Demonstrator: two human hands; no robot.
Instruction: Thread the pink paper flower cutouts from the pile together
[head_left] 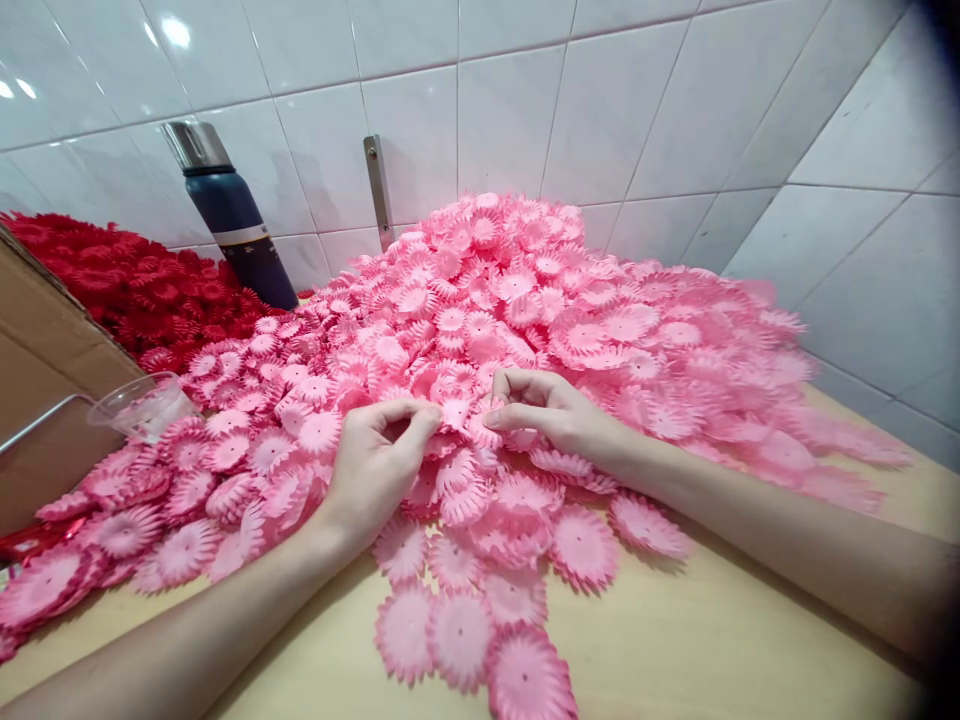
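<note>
A large heap of pink fabric flower petals [525,300] covers the wooden table [712,640] up to the tiled wall. My left hand [371,465] and my right hand [551,410] meet over the near side of the heap. Both pinch the same small pink petal piece [455,412] between thumb and fingertips, the left hand from the left and the right hand from the right. Loose petals lie flat around and under both wrists.
A pile of red petals [127,285] lies at the back left beside a dark blue flask [236,225]. A clear plastic cup [142,405] and a cardboard box [45,390] stand at the left. A metal bracket [379,190] hangs on the wall.
</note>
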